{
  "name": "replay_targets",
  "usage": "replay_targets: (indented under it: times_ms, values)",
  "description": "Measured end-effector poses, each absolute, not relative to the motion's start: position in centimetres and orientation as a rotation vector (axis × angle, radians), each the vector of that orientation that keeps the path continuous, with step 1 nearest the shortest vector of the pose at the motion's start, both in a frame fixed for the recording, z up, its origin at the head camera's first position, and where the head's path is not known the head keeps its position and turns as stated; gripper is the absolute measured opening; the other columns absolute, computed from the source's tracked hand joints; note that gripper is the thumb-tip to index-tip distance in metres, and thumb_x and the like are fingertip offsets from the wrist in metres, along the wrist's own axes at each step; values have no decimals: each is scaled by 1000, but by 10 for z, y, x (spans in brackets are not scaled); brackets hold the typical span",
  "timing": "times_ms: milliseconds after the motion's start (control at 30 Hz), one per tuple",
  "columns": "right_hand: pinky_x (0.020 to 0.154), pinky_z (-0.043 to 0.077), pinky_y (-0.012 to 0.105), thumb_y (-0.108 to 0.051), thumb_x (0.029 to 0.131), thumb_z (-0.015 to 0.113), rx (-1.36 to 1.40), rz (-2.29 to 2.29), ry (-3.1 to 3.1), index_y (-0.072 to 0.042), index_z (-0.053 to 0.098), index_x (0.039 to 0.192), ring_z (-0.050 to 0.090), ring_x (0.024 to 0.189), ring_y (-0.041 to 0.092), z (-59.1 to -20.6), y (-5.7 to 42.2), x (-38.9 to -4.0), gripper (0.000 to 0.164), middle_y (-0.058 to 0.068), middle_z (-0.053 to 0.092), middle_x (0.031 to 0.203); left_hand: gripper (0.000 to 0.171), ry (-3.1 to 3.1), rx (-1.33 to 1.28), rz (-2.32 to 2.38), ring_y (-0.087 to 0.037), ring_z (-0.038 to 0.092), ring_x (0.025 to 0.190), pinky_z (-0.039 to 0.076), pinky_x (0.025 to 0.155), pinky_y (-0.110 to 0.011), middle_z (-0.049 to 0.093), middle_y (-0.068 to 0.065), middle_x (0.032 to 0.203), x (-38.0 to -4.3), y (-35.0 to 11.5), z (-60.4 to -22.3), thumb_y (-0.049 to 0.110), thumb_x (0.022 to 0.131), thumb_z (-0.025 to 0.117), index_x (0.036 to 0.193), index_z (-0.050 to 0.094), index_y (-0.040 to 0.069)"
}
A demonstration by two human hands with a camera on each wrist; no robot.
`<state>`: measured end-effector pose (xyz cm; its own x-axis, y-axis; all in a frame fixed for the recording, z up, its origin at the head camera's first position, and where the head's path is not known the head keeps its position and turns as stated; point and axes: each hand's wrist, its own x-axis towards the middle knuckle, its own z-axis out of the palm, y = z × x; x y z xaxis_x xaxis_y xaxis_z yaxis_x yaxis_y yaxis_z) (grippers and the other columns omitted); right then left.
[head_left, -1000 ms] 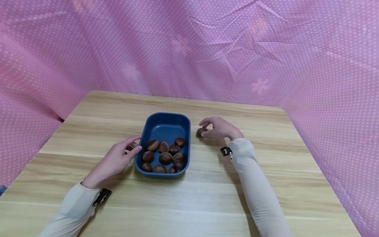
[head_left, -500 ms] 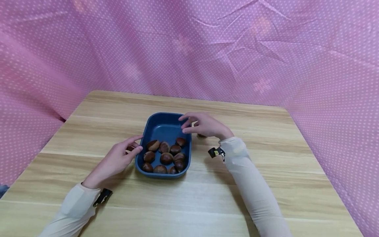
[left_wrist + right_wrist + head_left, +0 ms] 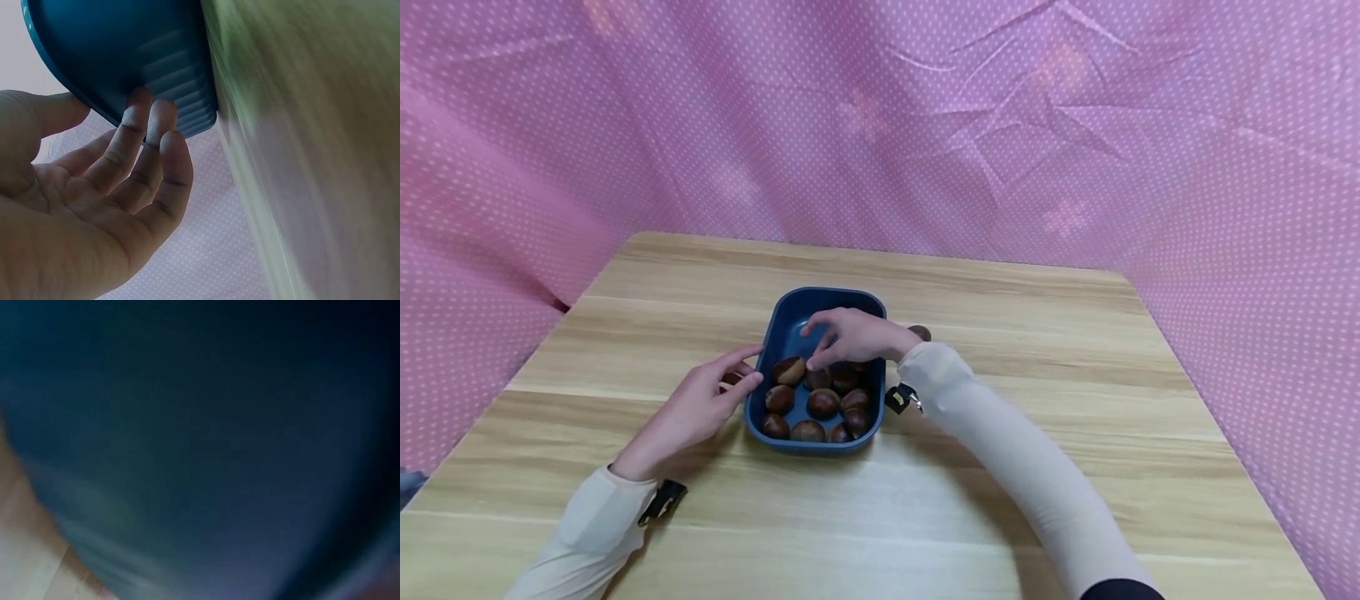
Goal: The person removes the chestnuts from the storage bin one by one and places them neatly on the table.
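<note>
Several brown chestnuts (image 3: 823, 403) lie in the near part of a dark blue rectangular box (image 3: 815, 447) on the table. My right hand (image 3: 853, 335) reaches in over the box's right rim, thumb and forefinger spread apart, its thumb tip right by a chestnut (image 3: 789, 370). Nothing shows between those fingers. My left hand (image 3: 703, 400) is at the box's left side; in the left wrist view its fingertips (image 3: 164, 112) rest at the outer wall and the thumb is by the rim. Another chestnut (image 3: 919, 332) lies on the table beyond my right wrist.
The wooden table (image 3: 1000, 533) reaches back to a pink dotted cloth (image 3: 880, 125) that hangs behind and at both sides. In the right wrist view the blurred dark blue box wall (image 3: 187, 456) fills most of the picture.
My right hand has left the chestnut on the table and moved left across the rim into the box. That chestnut stays outside. The left hand keeps its place at the box.
</note>
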<state>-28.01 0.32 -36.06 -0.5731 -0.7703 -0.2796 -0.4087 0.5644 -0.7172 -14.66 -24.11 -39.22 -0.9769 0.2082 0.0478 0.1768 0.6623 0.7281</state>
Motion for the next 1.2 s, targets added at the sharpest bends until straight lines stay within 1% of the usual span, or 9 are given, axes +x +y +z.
replay_targets:
  times_ms: [133,267,333,433,667,767,933,1067,1200]
  values:
    - [94,51,30,-32,93,77,-917,-759,2246,-14,57,141,67,104,9,-366,-6,-281,54,-4,74,108,48,2841,349,1220,-27,66,102,52,78,-33,70,-10,111,-147,-240,-394,23,109,53,152,46,4]
    - [100,49,32,-38,92,78,-929,-651,2254,-20,58,142,63,113,11,-375,-11,-280,57,-4,71,119,48,2845,361,1202,-27,66,102,52,79,-35,70,-11,112,-148,-240,-395,24,109,52,152,45,4]
    - [103,48,34,-41,92,77,-958,-608,2256,-22,57,144,61,117,12,-379,-13,-280,59,-3,68,124,48,2844,362,1195,-28,66,103,52,80,-36,70,-11,112,-148,-239,-395,24,109,52,152,45,4]
    - [104,47,36,-47,92,75,-1001,-594,2266,-23,56,146,60,119,13,-383,-14,-278,62,-3,67,126,49,2846,358,1187,-29,66,104,52,81,-38,70,-12,113,-148,-239,-395,24,109,51,153,45,4]
    - [106,45,35,-58,91,70,-1075,-535,2292,-24,57,145,57,123,12,-391,-18,-275,65,-4,63,133,48,2844,353,1198,-30,66,105,52,83,-40,70,-12,113,-147,-239,-396,23,109,51,152,45,3]
    - [103,47,34,-57,92,70,-1105,-531,2298,-23,60,141,58,117,11,-392,-20,-274,61,-4,64,128,48,2847,352,1206,-30,66,105,52,84,-41,70,-12,112,-146,-240,-397,23,109,51,152,45,3]
    - [90,50,29,-53,93,72,-1156,-532,2320,-23,63,132,62,103,9,-392,-20,-274,50,-6,66,113,48,2853,350,1206,-30,66,106,52,83,-40,70,-11,112,-146,-242,-398,24,109,50,153,45,4]
    - [83,51,27,-51,91,74,-1181,-538,2335,-23,64,128,63,97,9,-393,-21,-274,48,-7,67,108,48,2858,345,1199,-29,65,105,51,82,-37,70,-11,112,-145,-242,-399,24,109,51,153,45,4]
    - [81,51,25,-50,90,77,-1215,-562,2348,-22,64,126,64,94,8,-393,-21,-274,48,-7,68,105,48,2854,333,1199,-28,64,105,50,80,-35,70,-11,112,-144,-243,-398,24,109,51,153,44,5]
